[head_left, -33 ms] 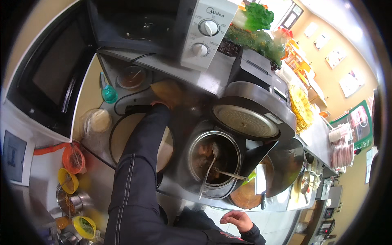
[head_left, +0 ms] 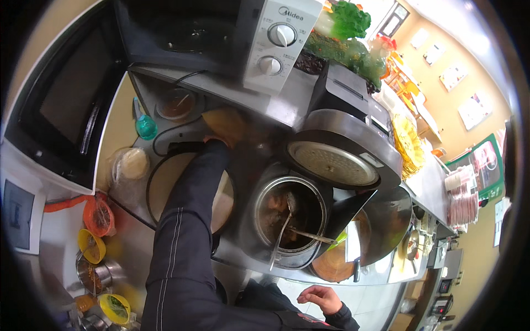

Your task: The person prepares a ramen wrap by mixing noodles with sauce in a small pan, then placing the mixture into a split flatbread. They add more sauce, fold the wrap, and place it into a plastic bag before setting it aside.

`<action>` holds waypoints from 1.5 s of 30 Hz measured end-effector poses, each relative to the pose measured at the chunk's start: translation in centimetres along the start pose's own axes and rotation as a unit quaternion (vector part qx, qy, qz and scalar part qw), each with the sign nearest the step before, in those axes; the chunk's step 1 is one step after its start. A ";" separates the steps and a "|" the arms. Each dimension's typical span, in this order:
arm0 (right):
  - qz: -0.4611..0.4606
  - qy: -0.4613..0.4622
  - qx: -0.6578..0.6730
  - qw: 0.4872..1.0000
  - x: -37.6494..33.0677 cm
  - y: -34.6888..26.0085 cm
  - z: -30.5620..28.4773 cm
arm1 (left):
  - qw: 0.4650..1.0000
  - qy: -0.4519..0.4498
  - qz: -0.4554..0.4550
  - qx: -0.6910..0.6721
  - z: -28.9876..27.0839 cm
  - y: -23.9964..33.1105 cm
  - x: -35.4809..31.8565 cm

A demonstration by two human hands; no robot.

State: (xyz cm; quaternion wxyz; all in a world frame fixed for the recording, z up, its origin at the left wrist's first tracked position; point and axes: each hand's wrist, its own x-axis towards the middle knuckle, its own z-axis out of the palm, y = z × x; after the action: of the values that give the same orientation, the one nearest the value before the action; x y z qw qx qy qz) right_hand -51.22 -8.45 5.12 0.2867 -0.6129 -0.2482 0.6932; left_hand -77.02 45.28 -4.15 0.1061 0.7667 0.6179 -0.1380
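My left arm reaches forward across a round pot with a pale surface (head_left: 222, 201). At the end of the dark sleeve, only a bit of my left hand (head_left: 215, 140) shows, beside a tan, blurred sheet-like thing (head_left: 225, 122); its fingers are hidden. To the right stands an open cooker (head_left: 259, 220) with brown liquid and chunks inside. A metal ladle (head_left: 286, 220) and a second long-handled utensil (head_left: 314, 237) lean in it. Lower right, my right hand (head_left: 323, 298) hangs in front of my body, fingers loosely bent, with nothing visible in it.
A microwave (head_left: 256, 83) with its door (head_left: 66, 99) swung wide stands ahead. The raised cooker lid (head_left: 331, 163) is at right, near a wok (head_left: 392, 226) and a round chopping board (head_left: 334, 265) with a knife (head_left: 356, 270). Several bowls, including a yellow one (head_left: 115, 308), sit at left.
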 end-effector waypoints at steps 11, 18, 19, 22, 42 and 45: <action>0.017 -0.076 -0.090 0.993 1.8 0.1 1.2 | 0.958 0.125 0.108 -0.236 0.3 -0.5 -5.1; -0.047 -0.205 -0.158 0.965 4.7 -1.7 4.3 | 0.788 0.244 0.210 -0.525 7.5 -4.4 -27.9; -0.035 -0.216 -0.159 0.963 5.2 -2.5 5.2 | 0.783 0.252 0.146 -0.550 8.7 -5.3 -31.4; -0.149 -0.261 -0.374 0.877 6.5 -5.1 8.1 | 0.622 0.237 -0.027 -0.746 13.3 -6.0 -39.8; -0.467 -0.012 -0.729 0.500 21.8 0.6 24.9 | 0.613 0.043 -0.176 -0.769 25.0 -2.7 -52.2; -0.418 -0.034 -0.743 0.522 22.7 -0.7 25.5 | 0.624 0.029 -0.175 -0.761 25.3 -3.0 -52.3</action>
State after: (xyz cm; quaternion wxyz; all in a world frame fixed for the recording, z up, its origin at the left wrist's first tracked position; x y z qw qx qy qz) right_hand -78.37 8.20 -7.27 -0.0245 -0.4056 -0.9103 0.0788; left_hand -92.35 -10.55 -10.00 0.6079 0.2933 0.6275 0.3881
